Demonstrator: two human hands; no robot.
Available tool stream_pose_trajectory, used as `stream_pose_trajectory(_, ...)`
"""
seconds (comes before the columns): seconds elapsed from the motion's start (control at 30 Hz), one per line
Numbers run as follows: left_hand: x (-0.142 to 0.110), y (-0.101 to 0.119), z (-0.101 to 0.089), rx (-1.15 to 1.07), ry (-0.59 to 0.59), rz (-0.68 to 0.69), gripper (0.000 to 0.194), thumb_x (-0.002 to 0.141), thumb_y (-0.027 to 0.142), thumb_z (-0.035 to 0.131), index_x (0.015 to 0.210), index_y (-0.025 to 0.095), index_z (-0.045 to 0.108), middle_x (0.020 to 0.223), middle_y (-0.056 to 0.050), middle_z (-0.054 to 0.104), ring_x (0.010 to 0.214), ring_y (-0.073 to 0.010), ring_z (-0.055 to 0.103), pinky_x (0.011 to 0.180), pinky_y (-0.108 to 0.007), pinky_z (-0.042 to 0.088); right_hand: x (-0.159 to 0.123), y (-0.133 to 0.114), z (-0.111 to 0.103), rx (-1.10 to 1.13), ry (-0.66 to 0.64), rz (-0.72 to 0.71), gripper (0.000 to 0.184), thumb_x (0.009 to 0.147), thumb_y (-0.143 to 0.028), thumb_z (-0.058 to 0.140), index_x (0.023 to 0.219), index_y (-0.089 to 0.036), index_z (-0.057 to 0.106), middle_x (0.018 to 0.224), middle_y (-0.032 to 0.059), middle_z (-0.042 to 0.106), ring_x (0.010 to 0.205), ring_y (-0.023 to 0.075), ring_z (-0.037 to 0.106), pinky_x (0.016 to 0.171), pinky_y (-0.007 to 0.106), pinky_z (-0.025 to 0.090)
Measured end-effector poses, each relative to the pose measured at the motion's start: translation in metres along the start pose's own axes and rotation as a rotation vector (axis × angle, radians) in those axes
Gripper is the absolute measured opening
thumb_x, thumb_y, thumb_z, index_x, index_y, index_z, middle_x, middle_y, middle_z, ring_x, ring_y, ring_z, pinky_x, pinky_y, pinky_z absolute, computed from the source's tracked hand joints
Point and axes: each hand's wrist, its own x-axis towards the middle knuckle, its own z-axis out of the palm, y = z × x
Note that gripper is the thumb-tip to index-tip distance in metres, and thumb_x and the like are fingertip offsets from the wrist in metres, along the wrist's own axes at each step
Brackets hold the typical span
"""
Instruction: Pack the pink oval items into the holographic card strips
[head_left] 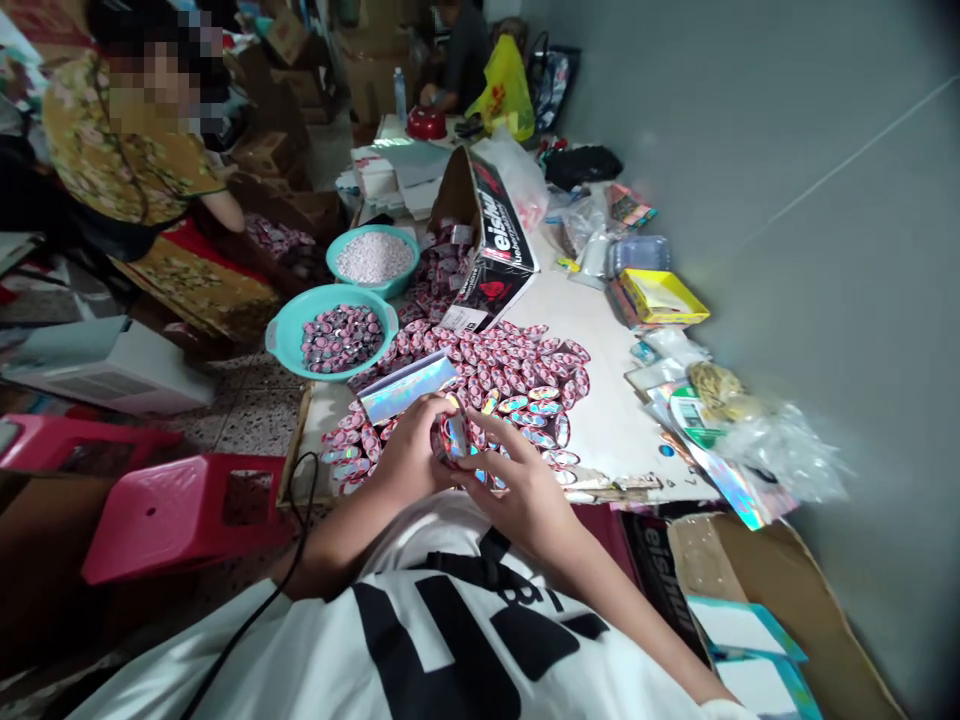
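Just above the near edge of the table, my left hand (414, 445) is closed around a small bundle of shiny oval pieces (452, 436) with red edges and a rainbow sheen. My right hand (517, 477) bends in from the other side, its fingertips against the same bundle and its fingers slightly spread. Many similar red, pink and silver oval pieces (499, 362) lie spread over the table under and beyond both hands. A folded holographic card (409, 388) rests on them behind my left hand. How many pieces the bundle holds I cannot tell.
Two turquoise basins stand at the left: one (279, 335) with round pink-silver pieces, one (411, 262) with small white ones. A tipped carton (499, 255) spills oval pieces. Bags and a yellow tray (664, 297) line the wall. A person (127, 170) works at left; pink stools (172, 510) stand below.
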Motion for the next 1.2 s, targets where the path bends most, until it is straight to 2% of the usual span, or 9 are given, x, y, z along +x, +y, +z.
stream_pose_trajectory(0.23,0.009,0.001,0.02,0.126,0.038,0.131,0.054,0.067,0.024,0.072,0.109,0.021,0.039,0.11,-0.01,0.056,0.103,-0.0241,0.06,0.083,-0.035,0.052,-0.015,0.0,0.006,0.323,0.192,0.417,0.058,0.079,-0.037,0.074,0.13,-0.024,0.051,0.122,0.0113,0.064,0.095,0.0208,0.069,0.084,0.036,0.058)
stream_pose_trajectory(0.47,0.018,0.006,0.05,0.3,-0.019,0.181,0.076,0.07,0.023,0.072,0.134,0.019,0.032,0.123,-0.017,0.056,0.116,-0.0297,0.057,0.095,-0.044,0.05,-0.02,0.022,0.004,0.167,0.264,0.539,0.051,0.081,-0.037,0.067,0.128,-0.019,0.057,0.115,0.0131,0.069,0.088,0.0226,0.069,0.079,0.036,0.058)
stream_pose_trajectory(0.6,0.023,-0.004,0.072,0.215,-0.156,0.011,0.098,0.069,0.037,0.077,0.146,0.02,0.02,0.122,-0.015,0.059,0.106,-0.0276,0.061,0.089,-0.042,0.053,-0.04,0.072,-0.014,0.106,0.318,0.664,0.04,0.085,-0.032,0.057,0.123,-0.018,0.061,0.109,0.0126,0.072,0.092,0.0234,0.069,0.083,0.037,0.056)
stream_pose_trajectory(0.73,0.02,-0.026,0.085,0.162,-0.119,-0.268,0.086,0.081,0.043,0.065,0.149,0.022,0.016,0.113,-0.01,0.062,0.091,-0.0211,0.064,0.079,-0.036,0.054,-0.087,0.153,-0.046,-0.051,0.436,0.841,0.039,0.085,-0.034,0.052,0.117,-0.015,0.064,0.105,0.0141,0.072,0.09,0.0252,0.068,0.081,0.039,0.055)
stream_pose_trajectory(0.83,0.018,-0.044,0.076,0.34,-0.098,-0.418,0.072,0.086,0.041,0.058,0.147,0.021,0.025,0.113,-0.012,0.063,0.093,-0.0242,0.064,0.081,-0.038,0.053,-0.131,0.216,-0.061,-0.214,0.508,0.936,0.046,0.082,-0.028,0.049,0.122,-0.009,0.061,0.11,0.0185,0.069,0.093,0.0284,0.066,0.085,0.045,0.052)
stream_pose_trajectory(0.97,0.021,-0.07,0.047,0.714,0.028,-0.444,0.06,0.084,0.037,0.058,0.139,0.018,0.043,0.129,-0.017,0.056,0.12,-0.0337,0.052,0.101,-0.046,0.041,-0.172,0.277,-0.063,-0.292,0.421,0.957,0.047,0.079,-0.023,0.047,0.121,-0.009,0.061,0.115,0.0199,0.067,0.103,0.0312,0.064,0.091,0.045,0.048)
stream_pose_trajectory(1.07,0.035,-0.097,0.023,0.807,0.135,-0.495,0.041,0.085,0.043,0.055,0.115,0.016,0.063,0.133,-0.016,0.054,0.127,-0.0334,0.046,0.11,-0.044,0.033,-0.181,0.296,-0.059,-0.262,0.366,0.937,0.045,0.08,-0.025,0.046,0.121,-0.011,0.061,0.113,0.0179,0.068,0.101,0.0299,0.064,0.088,0.042,0.049)
stream_pose_trajectory(1.13,0.05,-0.119,0.01,0.728,0.089,-0.636,0.039,0.089,0.044,0.044,0.098,0.015,0.068,0.117,-0.014,0.064,0.116,-0.0299,0.055,0.103,-0.039,0.04,-0.177,0.298,-0.059,-0.307,0.36,0.898,0.045,0.081,-0.026,0.047,0.12,-0.01,0.061,0.122,0.0207,0.064,0.11,0.0314,0.061,0.092,0.043,0.047)
stream_pose_trajectory(1.2,0.067,-0.141,0.002,0.639,-0.014,-0.789,0.039,0.091,0.039,0.039,0.1,0.013,0.066,0.101,-0.013,0.07,0.101,-0.027,0.063,0.091,-0.035,0.047,-0.172,0.29,-0.062,-0.393,0.343,0.858,0.043,0.082,-0.028,0.048,0.118,-0.009,0.062,0.137,0.0241,0.052,0.123,0.0338,0.053,0.1,0.045,0.043)
